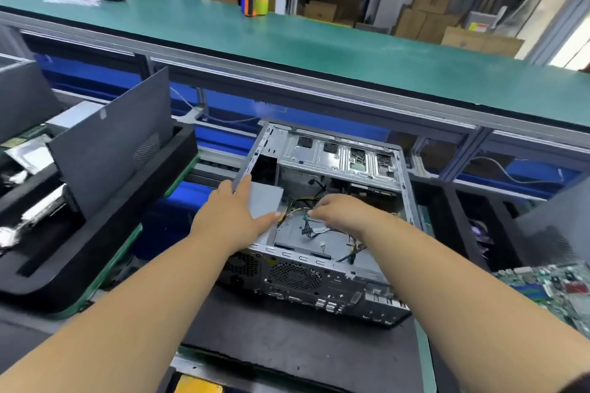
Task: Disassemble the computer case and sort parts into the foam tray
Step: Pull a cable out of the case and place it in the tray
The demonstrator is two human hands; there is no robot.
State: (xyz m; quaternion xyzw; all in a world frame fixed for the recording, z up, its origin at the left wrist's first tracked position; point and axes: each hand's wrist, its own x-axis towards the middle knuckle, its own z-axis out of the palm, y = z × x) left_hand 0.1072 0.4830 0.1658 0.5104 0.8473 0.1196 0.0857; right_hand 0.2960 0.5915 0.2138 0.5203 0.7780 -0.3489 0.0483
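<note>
While case [322, 220] lies on its side, open face up, at centre of counter [287, 338], your left hand [234, 212] lies flat, fingers straight, on grey power supply [265, 201] at case's 9 o'clock, thumb by side rail, likely bracing unit. Your right hand [343, 212] curls down over cable bundle [311, 222] inside; blur hides whether fingers pinch wires, cannot tell. Judgement: cables need gathering clear before supply lifts out. Foam tray [105, 252] waits at 9 o'clock, side panel [111, 150] standing in its slot. Loose circuit board [549, 287] at 3 o'clock.
</note>
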